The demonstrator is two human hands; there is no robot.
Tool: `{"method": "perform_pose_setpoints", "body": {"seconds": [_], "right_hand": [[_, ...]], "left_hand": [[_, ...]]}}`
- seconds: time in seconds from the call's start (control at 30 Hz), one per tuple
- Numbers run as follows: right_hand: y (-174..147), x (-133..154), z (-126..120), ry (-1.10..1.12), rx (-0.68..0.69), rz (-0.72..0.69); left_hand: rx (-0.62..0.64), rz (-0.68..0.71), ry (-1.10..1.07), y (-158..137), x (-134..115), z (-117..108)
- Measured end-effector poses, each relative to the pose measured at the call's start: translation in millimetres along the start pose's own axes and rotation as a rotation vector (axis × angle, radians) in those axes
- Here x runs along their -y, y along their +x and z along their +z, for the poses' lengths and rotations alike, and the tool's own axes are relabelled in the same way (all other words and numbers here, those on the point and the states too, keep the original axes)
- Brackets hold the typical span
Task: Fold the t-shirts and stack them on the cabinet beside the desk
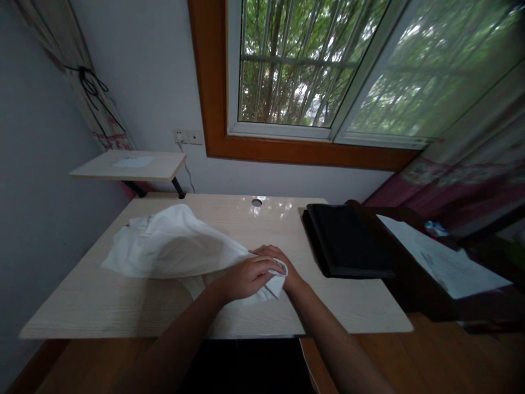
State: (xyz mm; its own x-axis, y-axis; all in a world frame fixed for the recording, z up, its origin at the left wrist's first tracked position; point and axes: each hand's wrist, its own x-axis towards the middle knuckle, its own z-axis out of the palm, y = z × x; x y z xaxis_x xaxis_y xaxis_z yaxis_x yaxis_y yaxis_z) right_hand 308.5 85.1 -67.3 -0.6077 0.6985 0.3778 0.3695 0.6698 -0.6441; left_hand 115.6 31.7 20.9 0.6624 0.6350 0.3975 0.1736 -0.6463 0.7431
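White trousers (176,246) lie loosely spread on the desk, their wide part to the left and a narrowing leg running right. At that leg's end my left hand (252,276) is closed over the cloth, fingers curled at the folded hem. My right hand (276,258) grips the same end from the far side, partly behind the left. Both hands are close together, and the hem's loop shows between them. Under the upper leg, part of another layer of the white cloth shows near my left wrist. Some fingertips are hidden by the fabric.
The pale wooden desk (348,306) has a cable hole and, at back left, a raised shelf (131,164) with paper on it. A black case (348,241) lies at the right. Beyond it, paper sheets (443,257) rest on a dark surface. A window is ahead.
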Motion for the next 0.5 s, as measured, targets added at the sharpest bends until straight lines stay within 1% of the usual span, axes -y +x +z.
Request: {"method": "perform_pose_setpoints", "body": {"seconds": [0.13,0.2,0.27,0.33,0.4,0.43,0.5], "right_hand": [[0.0,-2.8,0.8,0.147,-0.02,0.061],[-0.2,-2.9,-1.8,0.211,-0.049,0.125],[-0.7,-3.5,-5.5,0.281,-0.12,0.205],[-1.4,-5.5,-9.0,0.374,-0.209,0.282],[-2.0,-9.2,-11.0,0.461,-0.302,0.345],[-2.2,-11.6,-11.5,0.497,-0.342,0.367],[-2.3,-16.8,-11.8,0.56,-0.417,0.397]], "left_hand": [[0.0,0.015,0.003,-4.5,0.2,-3.5],[-0.045,0.046,0.006,-10.1,2.9,-9.4],[-0.132,0.056,0.048,-18.6,9.8,-21.9],[-0.241,0.012,0.167,-30.9,21.5,-43.8],[-0.406,-0.063,0.325,-47.5,37.5,-75.4],[-0.485,-0.115,0.4,-57.7,46.8,-93.9],[-0.613,-0.278,0.554,-81.9,67.0,-132.8]]}}
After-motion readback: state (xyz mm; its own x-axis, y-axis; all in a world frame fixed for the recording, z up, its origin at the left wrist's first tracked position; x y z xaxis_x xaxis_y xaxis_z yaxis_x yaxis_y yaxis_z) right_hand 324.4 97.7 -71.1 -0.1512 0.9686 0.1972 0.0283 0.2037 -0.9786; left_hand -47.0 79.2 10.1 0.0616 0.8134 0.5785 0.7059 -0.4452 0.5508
